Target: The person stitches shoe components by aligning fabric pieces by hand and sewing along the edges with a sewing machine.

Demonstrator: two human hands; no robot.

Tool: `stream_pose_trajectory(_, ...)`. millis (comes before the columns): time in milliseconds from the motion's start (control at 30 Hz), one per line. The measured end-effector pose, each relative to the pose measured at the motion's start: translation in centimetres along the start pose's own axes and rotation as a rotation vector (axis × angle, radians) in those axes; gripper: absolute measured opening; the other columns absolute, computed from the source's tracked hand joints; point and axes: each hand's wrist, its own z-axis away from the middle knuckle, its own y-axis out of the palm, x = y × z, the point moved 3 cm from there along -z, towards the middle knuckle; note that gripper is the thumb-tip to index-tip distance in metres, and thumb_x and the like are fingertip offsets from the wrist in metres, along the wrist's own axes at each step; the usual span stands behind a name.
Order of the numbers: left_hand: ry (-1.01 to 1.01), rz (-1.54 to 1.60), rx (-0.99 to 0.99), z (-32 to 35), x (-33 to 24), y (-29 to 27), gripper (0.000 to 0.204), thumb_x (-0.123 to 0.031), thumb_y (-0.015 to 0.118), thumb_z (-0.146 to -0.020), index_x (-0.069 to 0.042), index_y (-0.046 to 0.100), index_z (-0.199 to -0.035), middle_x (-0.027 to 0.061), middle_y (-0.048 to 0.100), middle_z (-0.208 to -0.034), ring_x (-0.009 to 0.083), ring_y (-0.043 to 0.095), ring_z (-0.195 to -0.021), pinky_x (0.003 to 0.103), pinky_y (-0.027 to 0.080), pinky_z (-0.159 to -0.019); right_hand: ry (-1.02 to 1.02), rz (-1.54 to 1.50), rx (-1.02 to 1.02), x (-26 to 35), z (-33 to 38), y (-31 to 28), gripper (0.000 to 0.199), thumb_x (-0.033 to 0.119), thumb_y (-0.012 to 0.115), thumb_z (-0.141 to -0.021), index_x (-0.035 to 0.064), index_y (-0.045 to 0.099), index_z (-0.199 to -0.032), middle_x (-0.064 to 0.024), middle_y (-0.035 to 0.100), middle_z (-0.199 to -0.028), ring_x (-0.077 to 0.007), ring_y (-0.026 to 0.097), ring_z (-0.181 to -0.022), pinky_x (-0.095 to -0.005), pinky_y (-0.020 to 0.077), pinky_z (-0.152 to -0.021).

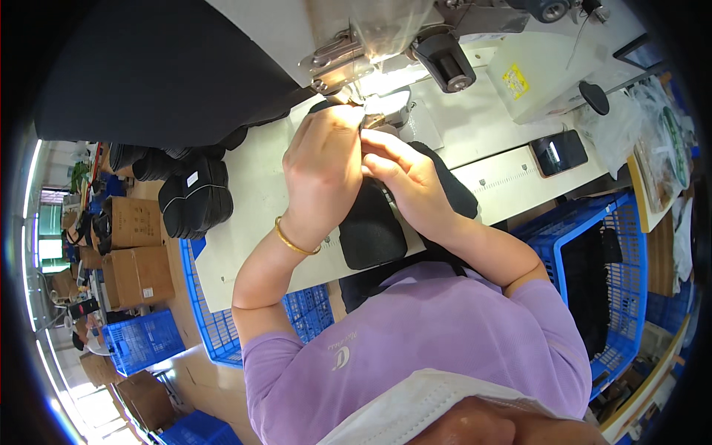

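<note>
Head view: both forearms come up from the lower edge, elbows bent and spread, and meet at the middle of the white table, right in front of the sewing machine.

The left hand is raised, back toward the camera, wrist cocked so that the knuckles point at the machine's foot. A gold bangle sits on that wrist. Its fingers are curled narrow and bunched at the tips, pinching the top edge of the black piece just below the needle.

The right hand lies lower and flatter, palm down on the same piece, forearm slanting in from the right. Its thumb and forefinger close on the edge beside the left fingertips, so the two hands touch; the other fingers are folded under, and how tight they are I cannot tell.

The black piece runs from the needle down across the table's near edge, between the two wrists, and overhangs toward the lilac shirt.

A stack of black parts stands at the table's left end, well apart. A blue crate is at the right, below the table.
</note>
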Motion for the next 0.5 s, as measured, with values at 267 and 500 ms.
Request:
stream_pose_trajectory(267,-0.030,0.111,0.130,0.4,1.8,-1.9,0.029,0.010,0.067,-0.075,0.003,0.070,-0.104,0.0131,0.069,-0.104,0.0278,0.065,-0.094,0.035,0.051,-0.084,-0.098,0.268,0.016,-0.2,-0.5,0.4,0.040,0.010,0.059,-0.095,-0.0070,0.052,-0.130,-0.0135,0.067,-0.113,-0.0185,0.065,-0.106,-0.0318,0.0542,-0.090)
stream_pose_trajectory(500,0.063,0.138,0.176,0.7,0.5,-2.0,0.038,0.006,0.066,-0.065,0.004,0.069,-0.103,0.0135,0.068,-0.104,0.0296,0.063,-0.088,0.037,0.053,-0.079,0.075,0.085,0.039,1.4,0.2,0.1,0.027,0.004,0.047,-0.099,-0.0066,0.057,-0.121,-0.0094,0.068,-0.101,-0.0126,0.069,-0.088,-0.0251,0.0577,-0.076)
